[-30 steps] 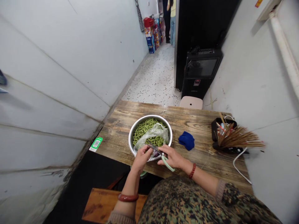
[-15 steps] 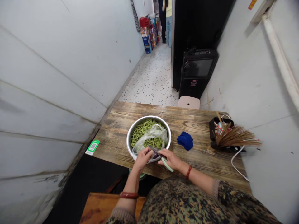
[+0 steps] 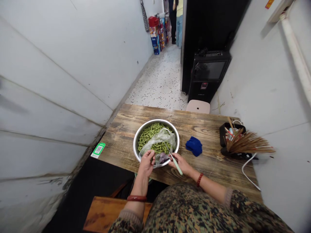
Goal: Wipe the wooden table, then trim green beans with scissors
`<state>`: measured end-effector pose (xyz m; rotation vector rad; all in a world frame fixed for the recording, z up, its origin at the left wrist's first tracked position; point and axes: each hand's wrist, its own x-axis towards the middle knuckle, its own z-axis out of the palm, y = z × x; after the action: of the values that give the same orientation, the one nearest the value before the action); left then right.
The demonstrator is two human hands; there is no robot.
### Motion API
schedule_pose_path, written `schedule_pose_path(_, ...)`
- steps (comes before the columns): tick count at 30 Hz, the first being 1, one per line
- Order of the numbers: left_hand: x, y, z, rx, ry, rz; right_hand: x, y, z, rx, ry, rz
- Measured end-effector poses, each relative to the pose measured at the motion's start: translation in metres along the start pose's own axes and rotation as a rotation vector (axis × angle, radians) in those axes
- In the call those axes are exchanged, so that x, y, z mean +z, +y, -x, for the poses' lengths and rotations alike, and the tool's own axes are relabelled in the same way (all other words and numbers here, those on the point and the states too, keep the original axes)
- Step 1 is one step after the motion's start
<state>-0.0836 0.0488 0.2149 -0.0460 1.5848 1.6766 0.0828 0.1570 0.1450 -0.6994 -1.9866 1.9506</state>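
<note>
A metal basin on the wooden table holds many green soybean pods. Across them lies a clear plastic bag, more pods showing inside it and a purplish patch near its front. At the basin's front left rim, my left hand is closed in a pinch; what its fingertips hold is too small to make out. My right hand grips pale-green-handled scissors at the front right rim, their blades pointing over the pods, away from my left hand.
A crumpled blue cloth lies right of the basin. Farther right are a bundle of brown sticks, a black container and a white cable. A QR card sits at the left edge. Beyond stand a pink stool and black speaker.
My hands have moved apart. The scissors have swung from pointing at my left fingers to pointing forward over the pods. The whole view has shifted slightly.
</note>
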Motion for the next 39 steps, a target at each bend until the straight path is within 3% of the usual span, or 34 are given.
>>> schedule_pose_path(13, 0.024, 0.003, 0.016, -0.002, 0.006, 0.129, 0.013, -0.036, 0.011, -0.109, -0.147, 0.077)
schedule_pose_path(23, 0.034, -0.006, 0.023, -0.019, -0.020, 0.122, 0.016, -0.048, 0.005, -0.128, -0.125, 0.111)
schedule_pose_path(33, 0.039, -0.010, 0.023, -0.007, 0.002, 0.114, 0.021, -0.055, 0.004, -0.112, -0.095, -0.043)
schedule_pose_path(39, 0.037, -0.013, 0.014, 0.044, 0.059, 0.085, 0.031, -0.042, 0.000, -0.134, -0.044, 0.001)
